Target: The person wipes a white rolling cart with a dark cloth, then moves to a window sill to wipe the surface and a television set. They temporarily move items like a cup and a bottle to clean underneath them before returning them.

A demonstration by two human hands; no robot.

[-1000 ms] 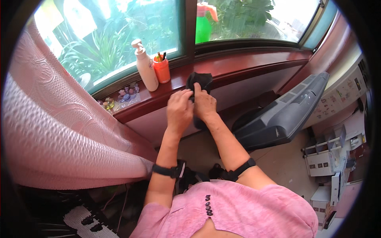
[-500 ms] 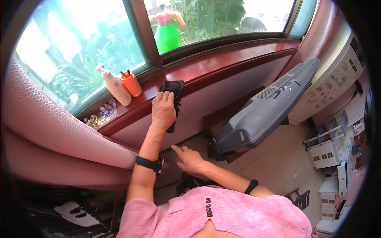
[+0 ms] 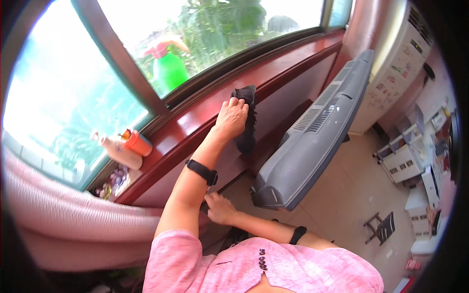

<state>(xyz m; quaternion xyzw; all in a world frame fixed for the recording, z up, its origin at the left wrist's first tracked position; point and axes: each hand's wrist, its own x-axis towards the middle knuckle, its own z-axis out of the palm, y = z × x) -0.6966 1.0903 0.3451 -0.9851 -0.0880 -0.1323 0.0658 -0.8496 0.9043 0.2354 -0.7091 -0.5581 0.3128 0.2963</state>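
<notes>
My left hand [image 3: 231, 118] reaches forward over the dark red windowsill [image 3: 193, 122], its fingers closed on a crumpled black cloth [image 3: 245, 139]. One end of the cloth lies on the sill, and the rest hangs over its front edge. Lower down, beside my left forearm, is my right hand [image 3: 221, 209]. Its fingers are loosely bent and slightly apart, with nothing visible in them. A cream pump bottle [image 3: 123, 154] and an orange cup [image 3: 138, 143] holding pens stand on the left part of the sill.
A large grey television casing [image 3: 308, 151] stands to the right, close to the sill. The pink curtain [image 3: 97, 224] hangs at left. Small glassy ornaments [image 3: 115, 181] sit at the sill's left end. Behind the window is a green sprayer [image 3: 170, 73]. A small dark stool [image 3: 381, 228] is at right.
My left hand has slid the black cloth rightward along the sill. My right hand has come nearer my left forearm, its index finger less stretched. The whole view has turned.
</notes>
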